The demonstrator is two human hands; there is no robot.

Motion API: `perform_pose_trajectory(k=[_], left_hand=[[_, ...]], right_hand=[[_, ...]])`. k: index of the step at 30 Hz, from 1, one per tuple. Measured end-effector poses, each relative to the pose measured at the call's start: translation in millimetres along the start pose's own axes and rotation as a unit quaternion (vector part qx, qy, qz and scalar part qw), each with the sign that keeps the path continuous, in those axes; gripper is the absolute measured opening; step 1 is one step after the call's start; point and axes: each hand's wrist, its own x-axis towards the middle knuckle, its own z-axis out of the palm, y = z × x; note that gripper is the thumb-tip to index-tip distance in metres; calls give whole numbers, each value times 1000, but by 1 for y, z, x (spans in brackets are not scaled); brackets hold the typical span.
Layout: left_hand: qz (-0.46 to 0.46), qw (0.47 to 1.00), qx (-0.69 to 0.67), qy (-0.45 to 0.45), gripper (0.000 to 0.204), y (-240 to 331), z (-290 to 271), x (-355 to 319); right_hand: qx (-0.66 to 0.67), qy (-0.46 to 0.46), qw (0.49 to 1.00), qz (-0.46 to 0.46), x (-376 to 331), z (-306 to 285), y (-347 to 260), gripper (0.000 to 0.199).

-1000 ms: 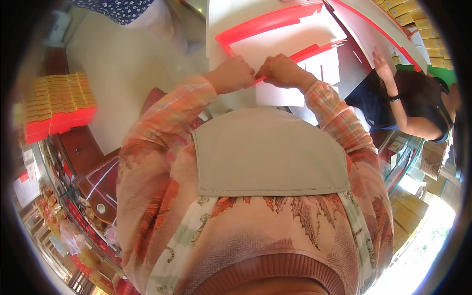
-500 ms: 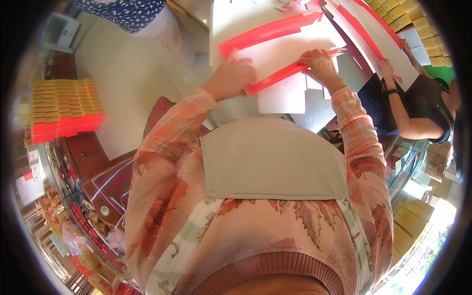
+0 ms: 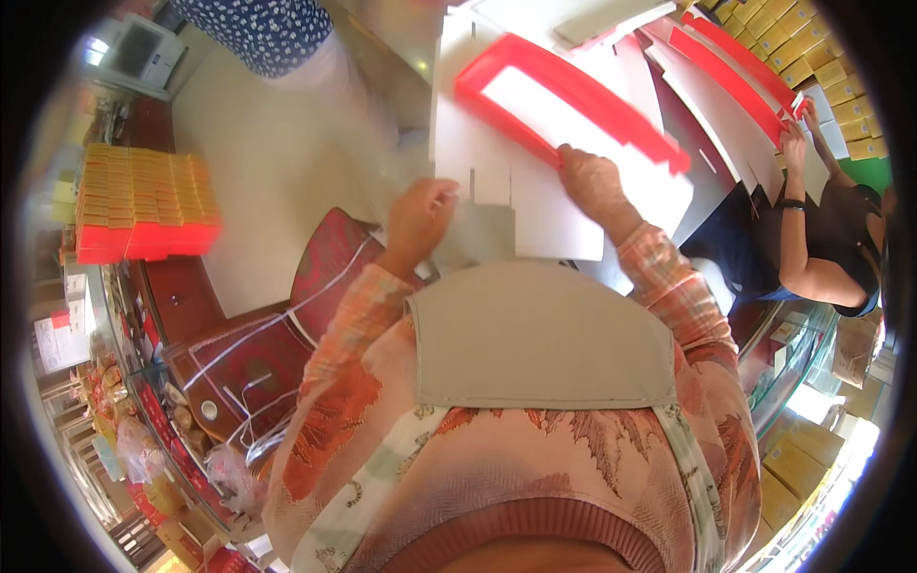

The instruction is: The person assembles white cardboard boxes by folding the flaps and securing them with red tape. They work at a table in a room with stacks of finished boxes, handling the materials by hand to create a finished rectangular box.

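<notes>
Long red piece (image 3: 621, 110), angular, smooth, motion-blurred: over the flat white sheets (image 3: 559, 227). Right hand (image 3: 594, 183): pinching its near edge, above the sheets. Left hand (image 3: 420, 220): half-curled, left of the sheets; grip cannot be told.

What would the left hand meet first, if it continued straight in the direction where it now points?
The left hand would probably meet the white board first, though it might pass above; depth is unclear.
</notes>
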Motion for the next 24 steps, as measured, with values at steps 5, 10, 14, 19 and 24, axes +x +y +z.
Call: perform_pose_trajectory(k=[5, 10, 14, 19, 24], left_hand=[[52, 997, -30, -38, 40, 58, 19, 25], [171, 976, 118, -69, 61, 52, 22, 47], [219, 964, 105, -106, 64, 57, 18, 54], [234, 954, 67, -174, 53, 59, 27, 61], [254, 943, 98, -193, 39, 32, 40, 73]], right_hand=[[339, -115, 929, 94, 56, -5, -34, 66], [325, 11, 945, 19, 35, -41, -22, 43], [170, 149, 974, -29, -3, -71, 38, 45], [41, 39, 998, -28, -25, -83, 93, 48], [-42, -31, 981, -189, -21, -46, 123, 58]])
